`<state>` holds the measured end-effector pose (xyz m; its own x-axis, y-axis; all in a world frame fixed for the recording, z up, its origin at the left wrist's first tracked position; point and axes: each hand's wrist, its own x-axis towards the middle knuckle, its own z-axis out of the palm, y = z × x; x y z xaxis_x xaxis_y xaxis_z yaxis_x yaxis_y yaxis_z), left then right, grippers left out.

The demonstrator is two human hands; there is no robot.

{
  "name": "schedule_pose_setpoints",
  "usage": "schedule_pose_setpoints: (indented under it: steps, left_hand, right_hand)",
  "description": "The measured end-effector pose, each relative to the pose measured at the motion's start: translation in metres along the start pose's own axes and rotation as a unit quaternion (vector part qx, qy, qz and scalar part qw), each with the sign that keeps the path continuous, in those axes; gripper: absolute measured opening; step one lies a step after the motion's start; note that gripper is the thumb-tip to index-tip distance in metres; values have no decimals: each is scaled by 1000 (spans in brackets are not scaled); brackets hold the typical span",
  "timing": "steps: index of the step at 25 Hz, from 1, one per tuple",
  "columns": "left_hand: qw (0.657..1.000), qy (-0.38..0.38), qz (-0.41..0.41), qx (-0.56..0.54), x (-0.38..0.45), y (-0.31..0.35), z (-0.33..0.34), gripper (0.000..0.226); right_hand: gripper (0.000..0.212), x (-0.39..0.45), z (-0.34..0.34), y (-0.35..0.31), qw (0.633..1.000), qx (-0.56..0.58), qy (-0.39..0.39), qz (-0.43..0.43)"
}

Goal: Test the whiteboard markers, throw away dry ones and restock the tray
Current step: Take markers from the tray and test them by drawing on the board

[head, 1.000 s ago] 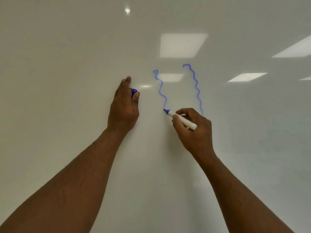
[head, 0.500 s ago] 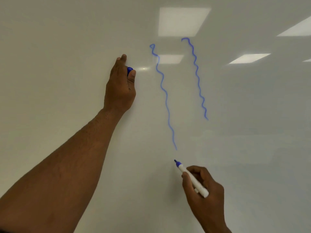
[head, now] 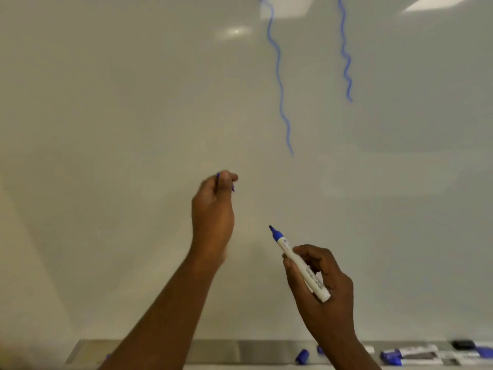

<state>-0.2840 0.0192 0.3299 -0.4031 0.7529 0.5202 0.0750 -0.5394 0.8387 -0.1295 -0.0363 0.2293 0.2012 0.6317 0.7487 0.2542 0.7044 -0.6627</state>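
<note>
A: In front of the whiteboard [head: 133, 102], the uncapped blue marker [head: 298, 263] sits in the right hand [head: 322, 292], fingers wrapped round its white barrel, tip pointing up and left and off the board.

B: And the cap?

A: The left hand [head: 213, 217] is curled round something blue, most likely the cap [head: 218, 178], though it's blurred and only slivers show past the fingers. The two hands are apart, so the marker isn't closed yet.

B: What could go wrong?

A: The nib is bare and close to the board; a careless swing on the way to the cap could leave a stray mark, or ink the left hand's fingers if the cap meets it off line. The cap is small and barely visible in that grip, so I'd guess it could slip and drop.

B: The marker itself, keep or bin?

A: The two wavy lines [head: 278, 76] above look solid blue, so it seems to write. The risk is mixing it up with the untested ones.

B: Where are those?

A: On the tray [head: 213, 351] along the board's lower edge: a loose blue cap [head: 302, 356] and several markers [head: 410, 355] lying at the right. Setting this one among them uncapped would dry it out.
</note>
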Motion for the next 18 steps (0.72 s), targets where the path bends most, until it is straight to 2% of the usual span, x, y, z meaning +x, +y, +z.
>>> schedule_pose_setpoints:
  steps: [4,8,12,14,18]
  left_hand:
    - [969,-29,-227,-90,-61,-53,-25,24]
    - [902,13,-382,-200,-93,-84,-39,25]
    - [857,11,-438,-272,-115,-93,-46,28]
    - [848,15,-450,-281,-123,-94,-49,29]
    - [838,19,-459,-294,-135,-98,-51,31]
  right_hand:
    - [16,-29,4,1,998,5,-54,38]
    - [19,-54,7,10,991,8,-112,77]
    - [25,-77,11,16,982,-19,-166,84]
    - [31,-86,14,19,980,-33,-176,88]
    - [28,-94,18,23,978,-41,-181,95]
